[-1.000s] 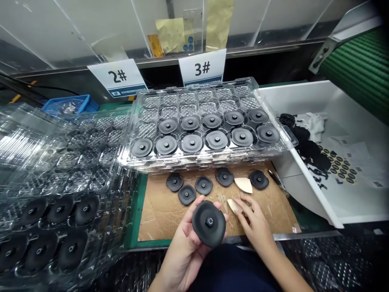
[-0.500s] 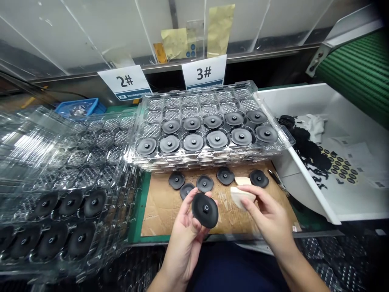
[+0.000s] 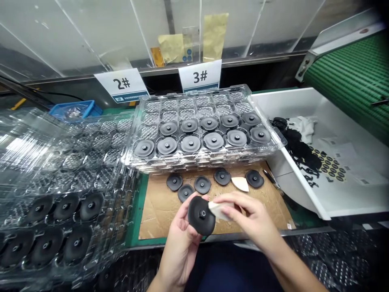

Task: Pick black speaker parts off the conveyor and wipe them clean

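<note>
My left hand [image 3: 182, 237] grips a black rounded disc [image 3: 199, 223] with a small raised hub, tilted up towards me. Between the thumb and fingers of my right hand [image 3: 251, 215] is a white wedge-shaped sponge pad [image 3: 221, 210], its tip at the right edge of the disc. Whether the pad presses on the disc I cannot tell. Beyond my hands several similar discs [image 3: 202, 184] lie on a brown cardboard sheet [image 3: 161, 221]. A second cream wedge pad [image 3: 240, 183] rests among them.
A clear plastic tray [image 3: 142, 132] with two rows of black discs stands behind the cardboard. More clear trays [image 3: 75, 178] are stacked at left. To the right are a white bin [image 3: 358, 202] with black parts and stickers, and a pen-like tool [image 3: 271, 178]. A blue basket [image 3: 91, 108] sits behind.
My right hand has moved left, bringing the white pad to the disc's edge. The cream pad on the cardboard is now uncovered. The view has shifted slightly.
</note>
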`<state>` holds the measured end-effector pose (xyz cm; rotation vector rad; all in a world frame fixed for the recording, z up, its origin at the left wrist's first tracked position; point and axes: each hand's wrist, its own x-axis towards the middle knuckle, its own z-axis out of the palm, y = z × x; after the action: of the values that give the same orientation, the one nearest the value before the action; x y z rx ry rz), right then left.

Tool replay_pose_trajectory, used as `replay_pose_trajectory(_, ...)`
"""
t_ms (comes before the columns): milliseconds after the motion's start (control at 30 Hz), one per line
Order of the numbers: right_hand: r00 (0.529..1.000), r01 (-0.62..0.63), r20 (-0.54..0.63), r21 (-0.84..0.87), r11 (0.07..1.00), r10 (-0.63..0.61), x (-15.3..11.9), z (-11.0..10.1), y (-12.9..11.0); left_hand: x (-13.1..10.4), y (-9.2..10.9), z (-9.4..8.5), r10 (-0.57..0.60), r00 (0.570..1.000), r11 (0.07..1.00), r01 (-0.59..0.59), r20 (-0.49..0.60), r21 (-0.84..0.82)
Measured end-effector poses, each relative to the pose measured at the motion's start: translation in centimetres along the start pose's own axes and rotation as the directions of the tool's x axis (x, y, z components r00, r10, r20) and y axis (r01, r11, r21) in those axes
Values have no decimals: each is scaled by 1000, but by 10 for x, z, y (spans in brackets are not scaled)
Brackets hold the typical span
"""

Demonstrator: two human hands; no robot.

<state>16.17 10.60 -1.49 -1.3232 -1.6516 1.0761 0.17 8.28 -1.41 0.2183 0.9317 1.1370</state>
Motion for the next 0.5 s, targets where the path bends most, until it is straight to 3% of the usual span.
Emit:
replay_pose_trajectory(67,993,-113,-22,-45,993,112,-10,1,32,1,2,-4,15,1000,1000,-15,-1,-18)
replay_pose_trajectory(133,989,-145,-44,-80,986,142,-23,2,61,1,4,-7,26,1000,999,-25,12,-29)
replay_pose_trajectory(233,980,-196,-48,-104,975,192,-34,2,78,2,3,-6,26,999,1000,-25,41,-18)
replay_pose_trajectory(300,973,-226,-75,-94,970,219,-30,0,63,3,1,-3,21,998,1000,-20,54,-12)
replay_pose_trajectory(400,980,-164,-125,-42,986,157,-13,-2,14,2,-1,3,7,998,1000,-6,63,-10)
replay_pose_trajectory(500,985,152,-89,23,988,-149,0,3,-36,0,-1,4,-26,998,1000,25,65,3)
